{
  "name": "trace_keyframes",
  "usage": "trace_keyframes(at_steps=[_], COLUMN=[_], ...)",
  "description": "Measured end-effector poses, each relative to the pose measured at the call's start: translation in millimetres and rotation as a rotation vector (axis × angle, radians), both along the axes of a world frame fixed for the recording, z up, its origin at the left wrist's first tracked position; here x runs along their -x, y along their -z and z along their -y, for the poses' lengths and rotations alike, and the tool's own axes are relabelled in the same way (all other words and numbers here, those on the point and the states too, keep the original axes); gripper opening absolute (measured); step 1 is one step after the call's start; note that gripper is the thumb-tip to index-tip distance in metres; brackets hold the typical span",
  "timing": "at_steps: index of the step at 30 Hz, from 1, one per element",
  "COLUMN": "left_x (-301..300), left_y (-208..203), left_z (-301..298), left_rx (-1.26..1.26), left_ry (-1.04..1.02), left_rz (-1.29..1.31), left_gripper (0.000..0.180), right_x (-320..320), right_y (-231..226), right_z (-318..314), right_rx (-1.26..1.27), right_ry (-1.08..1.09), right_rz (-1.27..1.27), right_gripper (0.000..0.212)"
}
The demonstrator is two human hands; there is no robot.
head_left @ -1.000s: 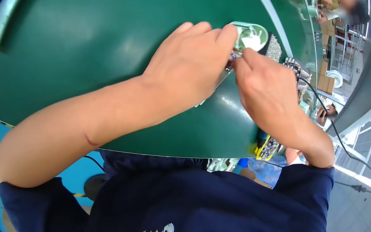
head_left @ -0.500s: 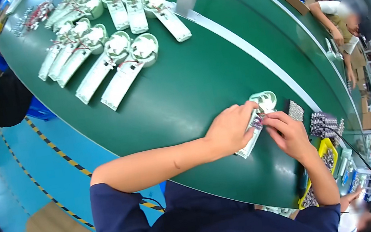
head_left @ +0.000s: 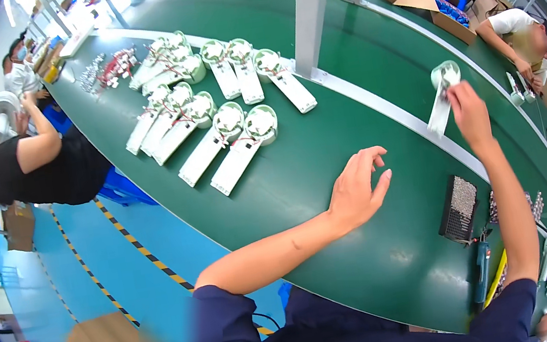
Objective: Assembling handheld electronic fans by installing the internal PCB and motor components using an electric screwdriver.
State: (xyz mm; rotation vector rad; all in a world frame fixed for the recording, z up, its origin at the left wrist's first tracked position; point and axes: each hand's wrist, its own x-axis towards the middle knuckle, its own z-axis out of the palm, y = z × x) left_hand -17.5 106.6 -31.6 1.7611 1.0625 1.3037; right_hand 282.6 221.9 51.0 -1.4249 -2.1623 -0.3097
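My right hand (head_left: pixel 470 115) reaches out to the far right, its fingers closed on a pale green housing (head_left: pixel 439 105) with a round head and a long flat handle. White parts sit inside its round end. Over the middle of the green table, my left hand (head_left: pixel 360 189) is held with its fingers apart and holds nothing. To the left of it lie several similar pale green housings (head_left: pixel 237 164) in rows, with white inserts and thin red wires.
A black tray of small silver parts (head_left: pixel 464 197), a teal tool like an electric screwdriver (head_left: pixel 483 272) and a yellow bin (head_left: pixel 496 275) are by my right forearm. A metal post (head_left: pixel 315 17) rises from the table's rail. One co-worker (head_left: pixel 36 162) sits left, another (head_left: pixel 517 36) works right.
The hands have parted. My right hand has carried the housing away from me to the right, over the rail. My left hand has let go and opened. The view has shifted.
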Motion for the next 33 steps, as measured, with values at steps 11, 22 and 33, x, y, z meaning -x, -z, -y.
trace_keyframes(at_steps=[11, 22, 33], left_x=[242.0, 301.7, 179.7], left_y=[-30.4, -7.5, -9.3], left_z=[-21.6, -62.5, 19.3], left_rx=[-0.327, -0.143, -0.141], left_ry=[-0.773, -0.496, -0.453], left_rz=[-0.656, -1.089, -0.982], left_gripper=[0.055, 0.066, 0.051], right_x=[-25.1, 343.7, 259.9], right_y=[62.7, 73.3, 74.2], right_z=[-38.6, 70.2, 126.2], right_rx=[-0.168, 1.594, 1.409], right_ry=[0.367, -0.29, -0.112], right_rz=[-0.095, -1.529, -1.262], right_gripper=[0.041, 0.051, 0.031])
